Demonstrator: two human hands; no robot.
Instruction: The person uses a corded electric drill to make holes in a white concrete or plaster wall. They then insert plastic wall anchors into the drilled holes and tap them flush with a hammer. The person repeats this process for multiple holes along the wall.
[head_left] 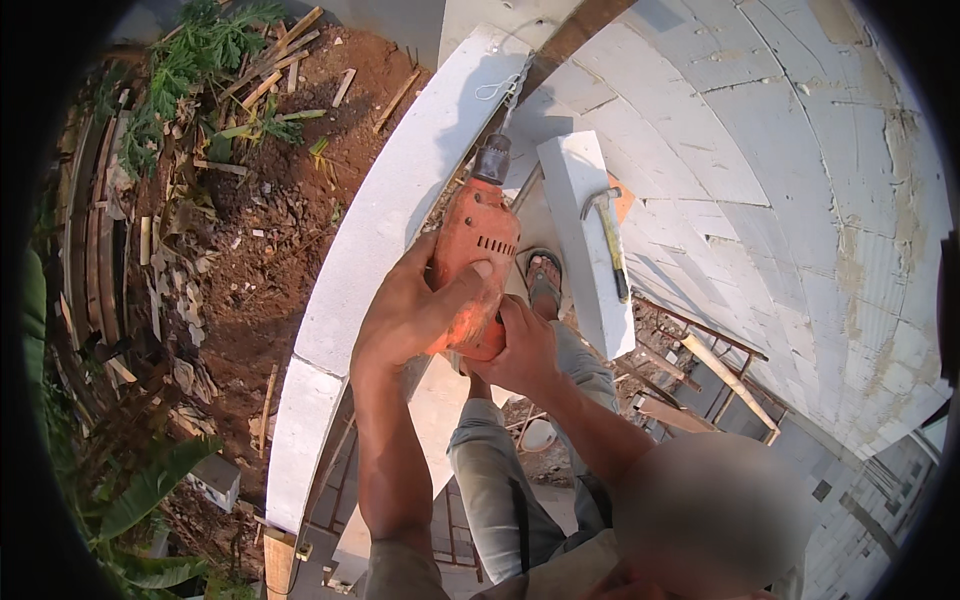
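An orange-red electric drill (468, 250) with a dark chuck (491, 160) points away from me, at the wooden beam beside the white block wall. My left hand (400, 310) wraps round the drill's body from the left, its thumb across the top. At the rear, my right hand (527, 350) grips the handle; its fingertips are partly hidden. Beyond the chuck, a thin twisted wire (516, 88) with a loop lies in line with the drill. Whether the bit touches anything cannot be made out.
Left of the drill runs the top of a white block wall (350, 240), above red soil (275, 280) with wood scraps. A claw hammer (609, 240) lies on a loose white block (583, 270) at right. My sandalled foot (543, 272) stands below; a tall block wall (740, 190) rises beyond.
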